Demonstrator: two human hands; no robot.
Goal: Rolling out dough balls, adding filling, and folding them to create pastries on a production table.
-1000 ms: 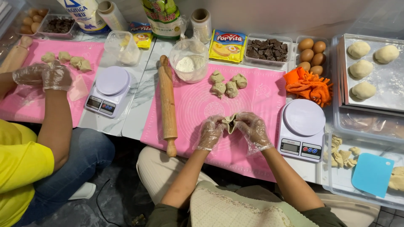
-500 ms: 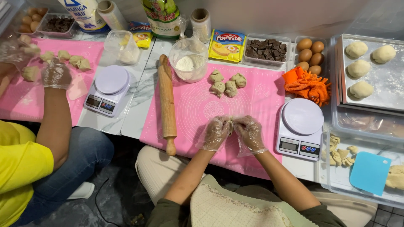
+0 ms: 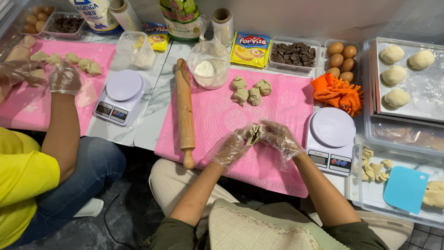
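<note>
On the pink mat (image 3: pixel 277 111), two gloved hands (image 3: pixel 255 141) pinch one dough piece (image 3: pixel 254 134); four more dough lumps (image 3: pixel 250 90) wait.

A single head-worn camera looks steeply down from above the person's lap; it faces the far edge of the worktop (image 3: pixel 152 125), near enough that the pink mat (image 3: pixel 277 106) fills the middle; a co-worker sits at the left edge; no second view shares the scene.

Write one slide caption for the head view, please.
Gloved left hand and right hand pinch dough piece above pink mat.
</note>
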